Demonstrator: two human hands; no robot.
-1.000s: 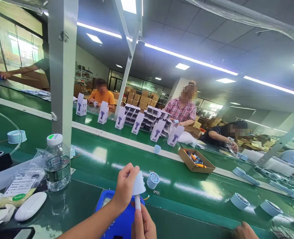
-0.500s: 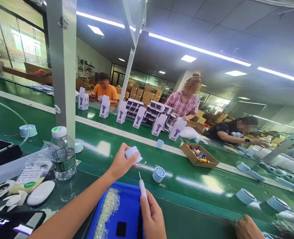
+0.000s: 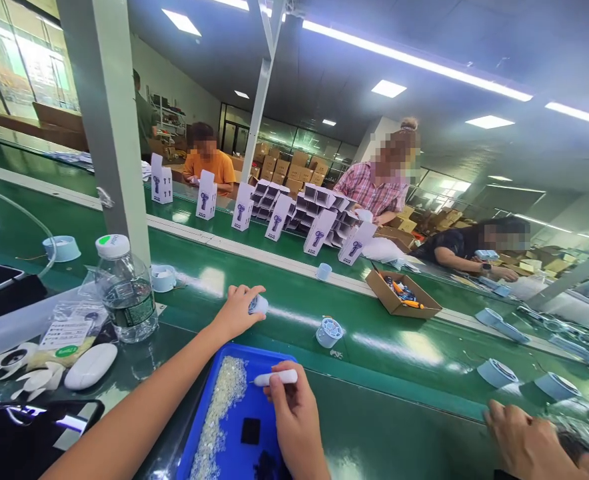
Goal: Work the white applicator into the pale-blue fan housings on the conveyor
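Observation:
My left hand (image 3: 237,310) is closed around a light blue round fan housing (image 3: 259,305) at the green belt; the fingers partly cover it. In my right hand (image 3: 297,417) is a white pen-shaped tool (image 3: 280,378) with a thin tip pointing left. That hand is above a blue tray (image 3: 262,410), the tip near a heap of small clear pieces (image 3: 219,400). A black square (image 3: 250,431) and a dark clump (image 3: 266,465) lie in the tray. Another light blue fan housing (image 3: 329,332) stands on the belt to the right.
A water bottle (image 3: 127,293), a white rounded object (image 3: 91,367) and a phone (image 3: 34,433) lie left. Beyond the belt stand printed boxes (image 3: 319,233) and an open carton (image 3: 404,293). Another person's hand (image 3: 519,433) is at lower right. Co-workers sit and stand opposite.
My left hand has lowered the fan housing to the belt. The tool in my right hand has swung from pointing up to pointing left, over the tray. The view has shifted slightly.

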